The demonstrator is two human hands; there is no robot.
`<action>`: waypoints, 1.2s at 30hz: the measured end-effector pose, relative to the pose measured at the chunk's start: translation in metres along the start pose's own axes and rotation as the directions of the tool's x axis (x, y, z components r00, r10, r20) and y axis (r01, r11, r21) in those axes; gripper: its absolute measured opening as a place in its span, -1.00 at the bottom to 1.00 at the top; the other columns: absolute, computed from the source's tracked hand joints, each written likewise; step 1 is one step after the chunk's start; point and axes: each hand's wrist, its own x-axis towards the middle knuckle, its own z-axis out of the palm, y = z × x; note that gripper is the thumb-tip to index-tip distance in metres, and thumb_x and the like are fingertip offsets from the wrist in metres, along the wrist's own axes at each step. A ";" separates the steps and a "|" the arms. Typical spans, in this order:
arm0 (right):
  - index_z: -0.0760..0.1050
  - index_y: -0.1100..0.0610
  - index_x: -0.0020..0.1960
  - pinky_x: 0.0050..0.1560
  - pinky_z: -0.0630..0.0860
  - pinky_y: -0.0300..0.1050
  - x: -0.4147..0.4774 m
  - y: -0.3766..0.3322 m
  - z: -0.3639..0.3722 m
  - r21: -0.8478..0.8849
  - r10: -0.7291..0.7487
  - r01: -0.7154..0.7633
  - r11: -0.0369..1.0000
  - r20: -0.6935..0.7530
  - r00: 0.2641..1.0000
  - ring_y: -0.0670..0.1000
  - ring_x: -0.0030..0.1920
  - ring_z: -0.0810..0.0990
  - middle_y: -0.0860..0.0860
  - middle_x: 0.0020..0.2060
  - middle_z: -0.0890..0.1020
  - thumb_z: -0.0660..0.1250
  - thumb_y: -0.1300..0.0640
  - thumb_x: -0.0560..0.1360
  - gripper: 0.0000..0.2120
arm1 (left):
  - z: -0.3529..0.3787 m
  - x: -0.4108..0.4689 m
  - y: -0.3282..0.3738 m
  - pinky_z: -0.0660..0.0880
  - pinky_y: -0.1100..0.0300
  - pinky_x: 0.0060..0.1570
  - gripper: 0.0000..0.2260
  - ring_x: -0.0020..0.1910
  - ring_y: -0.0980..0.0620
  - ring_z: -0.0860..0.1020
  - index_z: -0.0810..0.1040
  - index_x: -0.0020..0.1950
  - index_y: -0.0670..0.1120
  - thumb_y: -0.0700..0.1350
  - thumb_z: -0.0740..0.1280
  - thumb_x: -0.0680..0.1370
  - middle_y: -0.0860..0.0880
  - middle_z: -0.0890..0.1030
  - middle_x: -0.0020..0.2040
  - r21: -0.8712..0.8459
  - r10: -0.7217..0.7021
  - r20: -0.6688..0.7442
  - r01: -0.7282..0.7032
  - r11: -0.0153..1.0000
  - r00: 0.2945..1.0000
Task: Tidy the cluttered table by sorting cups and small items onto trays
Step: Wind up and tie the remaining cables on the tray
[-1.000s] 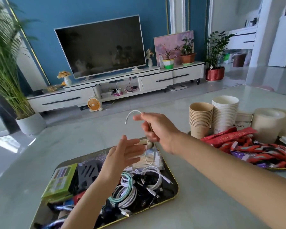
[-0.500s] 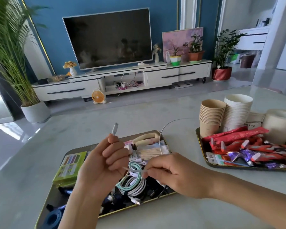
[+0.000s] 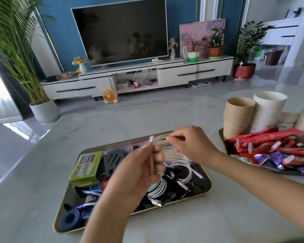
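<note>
Fingers (image 3: 157, 154) of left hand (image 3: 135, 172) and right hand (image 3: 191, 146) clamped on white cable (image 3: 151, 142); right hand raised from below to level with left fingers, looping slack; stowing on tray (image 3: 201, 185) beneath fingers pending

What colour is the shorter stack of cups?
The shorter stack of cups is light brown, seen best in the head view.

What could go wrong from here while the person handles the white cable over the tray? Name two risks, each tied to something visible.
1. The white cable, gripped by the left hand and pinched by the right hand, seems to trail beside the brown cup stack; a tug might topple it.
2. It could also snag the coiled cables in the tray below.
</note>
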 end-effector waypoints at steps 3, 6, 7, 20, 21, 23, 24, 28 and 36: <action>0.61 0.15 -0.26 -0.28 0.49 -0.05 -0.004 -0.016 0.011 -0.056 -0.056 0.051 0.997 -0.078 0.995 0.01 -0.35 0.56 0.01 -0.41 0.61 0.27 0.09 0.50 -0.76 | 0.014 0.003 -0.019 0.51 0.31 -0.48 -0.74 -0.44 0.05 0.61 0.54 -0.15 -0.21 -0.12 0.16 0.61 -0.08 0.63 -0.35 0.035 0.102 -0.083 -0.100 0.994 0.991; 0.43 0.14 -0.38 -0.35 0.34 -0.11 -0.013 -0.029 0.019 -0.201 -0.209 0.185 0.962 -0.108 0.972 0.04 -0.40 0.44 -0.02 -0.48 0.49 0.18 0.06 0.52 -0.68 | 0.007 0.011 -0.026 0.58 0.25 -0.37 -0.73 -0.38 0.06 0.63 0.57 -0.12 -0.24 -0.10 0.19 0.61 -0.08 0.66 -0.34 0.025 0.149 -0.283 -0.148 0.989 0.947; 0.39 0.11 -0.38 -0.37 0.33 -0.12 -0.015 -0.032 0.021 -0.255 -0.273 0.237 0.937 -0.117 0.955 0.03 -0.41 0.41 -0.04 -0.48 0.46 0.13 0.04 0.52 -0.68 | 0.010 0.010 -0.026 0.57 0.25 -0.36 -0.73 -0.39 0.08 0.62 0.58 -0.12 -0.22 -0.09 0.19 0.61 -0.06 0.65 -0.36 0.031 0.171 -0.301 -0.170 0.985 0.938; 0.40 0.24 0.32 -0.44 0.48 -0.10 -0.042 -0.018 0.037 -0.301 -0.595 0.618 0.726 0.174 0.785 0.09 -0.37 0.54 0.11 -0.14 0.56 0.11 0.24 0.48 -0.58 | -0.011 0.014 0.012 0.60 0.10 -0.18 -0.68 -0.48 0.08 0.57 0.37 -0.27 -0.12 -0.13 0.02 0.66 0.04 0.47 -0.52 -0.442 0.105 -0.285 -0.228 0.867 0.953; 0.46 0.21 0.25 -0.38 0.49 -0.10 -0.043 -0.014 0.034 -0.223 -0.590 0.606 0.763 0.141 0.795 0.06 -0.33 0.56 0.06 -0.14 0.57 0.13 0.20 0.51 -0.65 | -0.021 0.012 0.019 0.57 0.23 -0.39 -0.67 -0.56 0.13 0.47 0.36 -0.29 -0.11 -0.15 0.04 0.65 0.05 0.40 -0.53 -0.499 0.120 -0.271 -0.246 0.831 0.955; 0.55 0.19 0.13 -0.20 0.51 -0.12 -0.041 -0.008 0.029 -0.041 -0.507 0.514 0.857 0.117 0.854 -0.01 -0.21 0.57 0.02 -0.14 0.60 0.16 0.12 0.55 -0.72 | -0.039 0.006 0.033 0.35 0.33 -0.59 -0.73 -0.59 0.15 0.30 0.39 -0.26 -0.11 -0.19 0.09 0.63 0.06 0.35 -0.51 -0.604 0.117 -0.167 -0.196 0.773 0.979; 0.58 0.19 0.09 -0.13 0.49 -0.15 -0.040 -0.006 0.026 0.041 -0.435 0.434 0.900 0.156 0.887 -0.05 -0.16 0.57 0.00 -0.15 0.62 0.18 0.10 0.56 -0.74 | -0.046 0.002 0.038 0.31 0.29 -0.58 -0.78 -0.56 0.13 0.26 0.41 -0.22 -0.14 -0.23 0.10 0.62 0.04 0.35 -0.48 -0.650 0.111 -0.056 -0.120 0.751 0.992; 0.61 0.22 -0.06 -0.18 0.42 -0.27 -0.028 0.007 0.013 0.085 -0.140 0.116 0.990 0.400 0.906 -0.06 -0.23 0.53 0.06 -0.29 0.61 0.23 0.08 0.57 -0.75 | -0.046 -0.016 0.048 0.21 0.25 -0.47 -0.78 -0.45 0.10 0.24 0.37 0.01 -0.16 -0.16 -0.06 0.65 0.02 0.32 -0.39 -0.581 0.083 0.254 0.083 0.810 0.964; 0.50 0.10 -0.40 -0.40 0.29 -0.19 0.006 -0.002 0.007 -0.094 0.070 -0.068 0.993 0.019 0.997 -0.13 -0.52 0.33 -0.10 -0.58 0.40 0.44 -0.09 0.37 -0.69 | 0.005 -0.010 0.004 0.28 0.36 -0.62 -0.85 -0.60 0.15 0.36 0.40 -0.13 -0.11 -0.16 0.11 0.60 0.05 0.40 -0.51 0.037 -0.073 0.099 0.069 0.997 0.992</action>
